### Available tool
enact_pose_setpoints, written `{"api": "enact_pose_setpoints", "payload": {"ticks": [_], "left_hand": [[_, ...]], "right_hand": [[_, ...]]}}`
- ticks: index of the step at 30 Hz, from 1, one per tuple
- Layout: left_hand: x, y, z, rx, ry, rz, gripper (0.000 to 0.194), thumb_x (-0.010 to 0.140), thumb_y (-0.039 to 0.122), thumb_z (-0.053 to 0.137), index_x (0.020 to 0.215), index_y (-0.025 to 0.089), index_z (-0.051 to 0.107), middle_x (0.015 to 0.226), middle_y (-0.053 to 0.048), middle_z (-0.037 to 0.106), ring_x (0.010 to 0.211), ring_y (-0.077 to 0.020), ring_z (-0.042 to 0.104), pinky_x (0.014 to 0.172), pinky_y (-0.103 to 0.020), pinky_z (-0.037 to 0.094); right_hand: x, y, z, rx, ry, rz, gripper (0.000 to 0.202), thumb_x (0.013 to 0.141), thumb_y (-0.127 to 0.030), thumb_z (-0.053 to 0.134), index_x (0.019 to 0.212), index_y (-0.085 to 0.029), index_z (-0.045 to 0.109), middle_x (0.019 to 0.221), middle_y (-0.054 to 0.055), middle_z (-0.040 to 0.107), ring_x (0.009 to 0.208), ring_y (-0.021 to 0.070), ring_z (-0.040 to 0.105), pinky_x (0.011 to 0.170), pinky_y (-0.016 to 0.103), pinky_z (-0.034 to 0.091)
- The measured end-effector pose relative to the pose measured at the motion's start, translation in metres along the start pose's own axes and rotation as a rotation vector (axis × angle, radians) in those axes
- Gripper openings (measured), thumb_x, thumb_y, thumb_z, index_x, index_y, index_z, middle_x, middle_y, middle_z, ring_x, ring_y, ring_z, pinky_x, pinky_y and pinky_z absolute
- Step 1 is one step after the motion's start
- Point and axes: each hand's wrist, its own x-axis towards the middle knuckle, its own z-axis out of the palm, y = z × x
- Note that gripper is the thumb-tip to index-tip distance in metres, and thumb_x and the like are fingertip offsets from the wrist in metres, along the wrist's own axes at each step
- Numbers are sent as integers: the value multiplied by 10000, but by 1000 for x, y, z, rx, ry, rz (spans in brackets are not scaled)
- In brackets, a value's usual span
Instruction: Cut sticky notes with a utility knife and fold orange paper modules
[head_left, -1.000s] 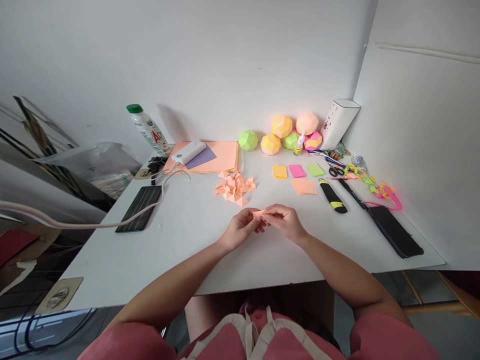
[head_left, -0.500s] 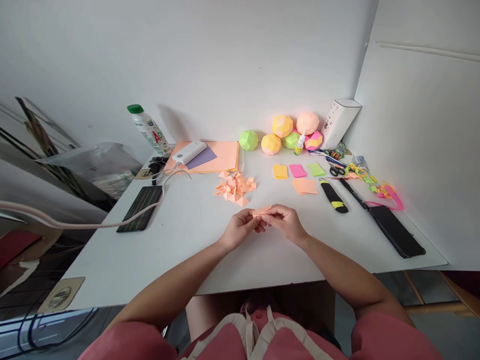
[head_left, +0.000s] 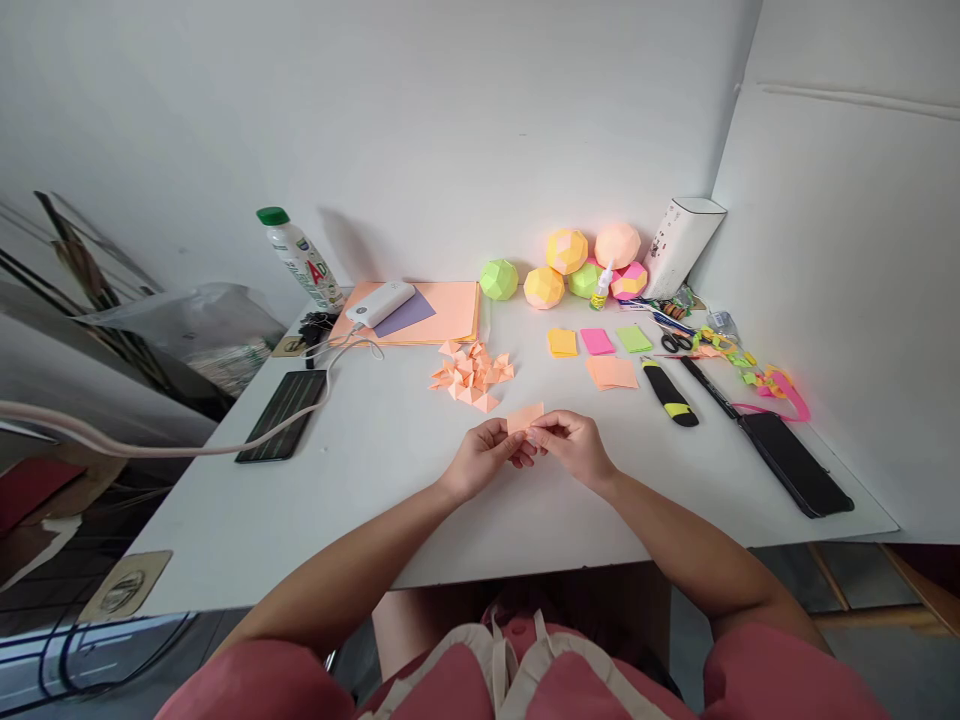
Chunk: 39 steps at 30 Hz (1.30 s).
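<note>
A small peach paper square (head_left: pixel 525 416) is pinched between both hands above the front middle of the white table (head_left: pixel 405 500). My left hand (head_left: pixel 480 455) grips its left lower edge between thumb and fingers. On the opposite side, my right hand (head_left: pixel 576 446) holds the lower right corner the same way. Just beyond the hands lies a heap of folded peach paper pieces (head_left: pixel 471 376). To the right of that heap rest flat peach paper squares (head_left: pixel 613 373), with small yellow (head_left: pixel 562 343), pink (head_left: pixel 598 342) and green paper stacks (head_left: pixel 634 339) behind them.
Several faceted paper balls (head_left: pixel 544 288) and a glue bottle (head_left: pixel 601 290) stand along the wall. At right lie a black-and-yellow cutter (head_left: pixel 669 393), scissors (head_left: pixel 676 342) and a black case (head_left: pixel 795 465). A phone (head_left: pixel 282 416), cable (head_left: pixel 187 452), power bank (head_left: pixel 381 303) and white bottle (head_left: pixel 300 262) are at left.
The peach paper between my hands showed as a narrow strip and now stands up as a broader, flatter face. Both hands stay in nearly the same place.
</note>
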Motion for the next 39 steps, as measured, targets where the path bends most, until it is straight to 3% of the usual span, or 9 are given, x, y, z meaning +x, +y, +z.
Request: {"api": "enact_pose_setpoints", "payload": {"ticks": [4, 9, 11, 13, 16, 31, 39], "left_hand": [[0, 1, 0, -11, 4, -14, 357, 763, 478, 650, 829, 137, 566, 798, -89, 710, 664, -174, 659, 655, -332, 511], [-1, 2, 0, -48, 5, -17, 351, 772, 462, 648, 858, 130, 573, 791, -90, 709, 663, -169, 654, 660, -327, 510], [-1, 3, -1, -58, 4, -16, 348, 773, 457, 648, 859, 127, 580, 786, -91, 710, 661, -166, 652, 660, -322, 508], [-1, 4, -1, -57, -7, -11, 346, 782, 455, 640, 867, 124, 589, 798, -98, 712, 681, -171, 657, 663, -318, 505], [-1, 4, -1, -44, -18, -10, 350, 797, 461, 619, 886, 123, 594, 824, -110, 714, 732, -190, 668, 672, -321, 503], [-1, 2, -2, -12, -28, -22, 368, 800, 484, 604, 864, 122, 614, 849, -114, 718, 725, -190, 674, 671, -322, 506], [-1, 5, 0, 51, 12, -112, 378, 779, 501, 622, 775, 127, 569, 763, -108, 715, 609, -176, 661, 591, -306, 502]], "right_hand": [[0, 2, 0, -3, 1, -20, 192, 735, -357, 672, 735, -178, 602, 629, 1, 613, 555, 118, 554, 546, 294, 507], [3, 8, -1, 52, 8, 54, 423, 726, -398, 675, 1048, -203, 482, 707, -40, 576, 578, 108, 558, 537, 272, 497], [4, 8, -2, 48, -46, 101, 369, 743, -419, 660, 989, -190, 508, 714, -30, 569, 600, 110, 558, 537, 262, 477], [4, 6, -2, 47, -128, 125, 283, 772, -439, 629, 797, -175, 529, 661, -22, 558, 587, 108, 541, 538, 258, 450], [3, 2, -2, 44, -163, 126, 354, 781, -462, 613, 619, -175, 485, 594, -21, 536, 551, 100, 501, 543, 264, 425], [2, 1, -2, -2, -101, 96, 363, 789, -432, 601, 553, -181, 488, 534, -31, 504, 516, 95, 454, 531, 252, 405], [2, 0, -2, -38, -73, 103, 341, 779, -411, 615, 554, -182, 500, 530, -33, 495, 509, 98, 451, 519, 254, 399]]}}
